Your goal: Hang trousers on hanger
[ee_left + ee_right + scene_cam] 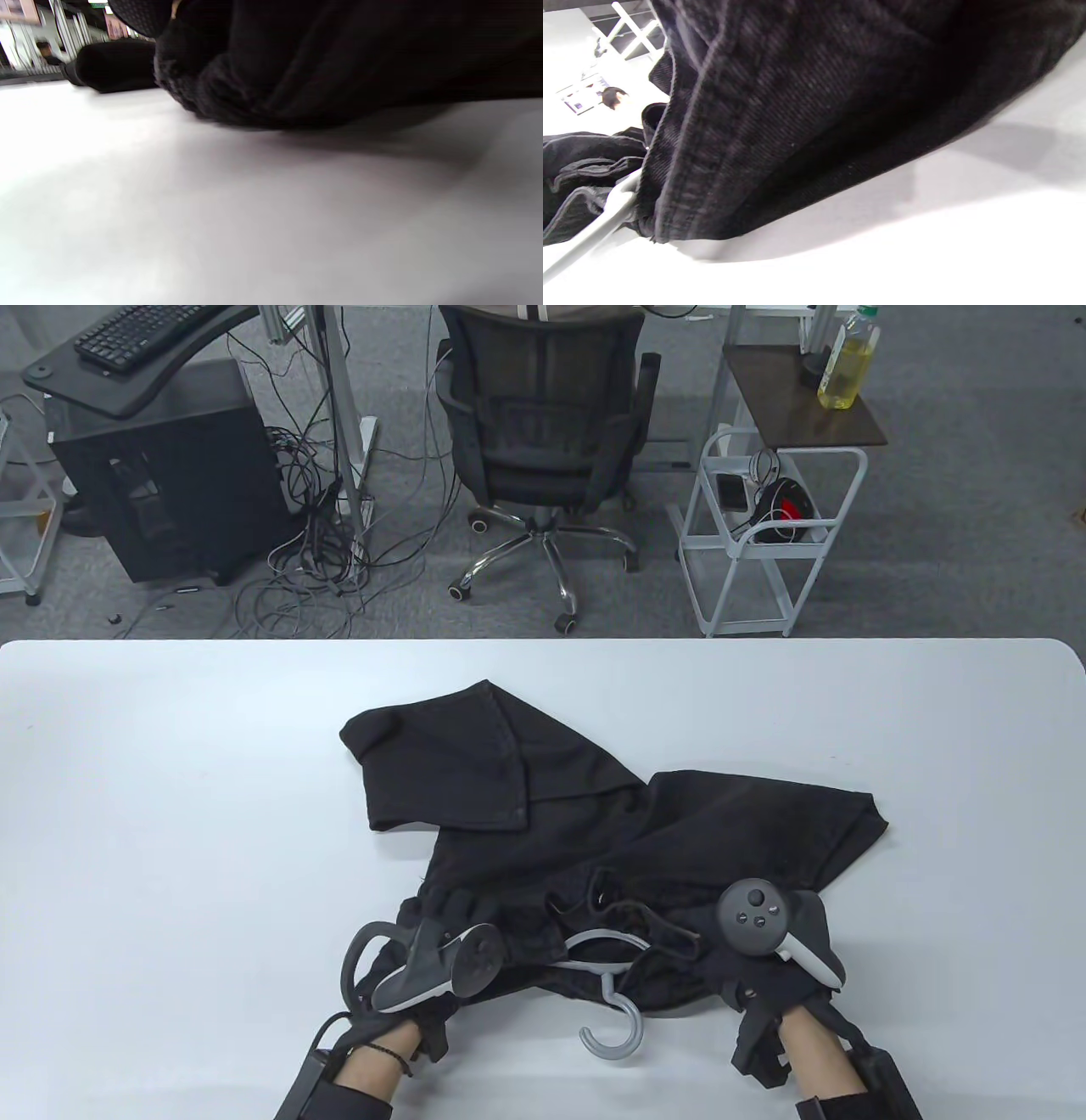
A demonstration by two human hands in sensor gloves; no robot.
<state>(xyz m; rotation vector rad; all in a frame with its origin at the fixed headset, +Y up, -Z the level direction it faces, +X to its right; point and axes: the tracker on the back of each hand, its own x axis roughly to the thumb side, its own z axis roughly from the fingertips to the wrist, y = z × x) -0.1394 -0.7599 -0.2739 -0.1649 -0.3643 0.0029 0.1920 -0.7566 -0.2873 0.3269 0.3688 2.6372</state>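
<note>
Black trousers lie crumpled on the middle of the white table, waistband towards me. A grey plastic hanger has its hook sticking out onto the table at the front, and its arms run in under the waistband. My left hand grips the waistband at the left. My right hand holds it at the right, fingers hidden under the tracker. The left wrist view shows bunched black cloth just over the table. The right wrist view shows a lifted seam and a hanger arm going into the cloth.
Beyond the table's far edge stand a black office chair, a white wire cart, a black computer tower with loose cables, and a side table with an oil bottle. Bare white table lies left and right of the trousers.
</note>
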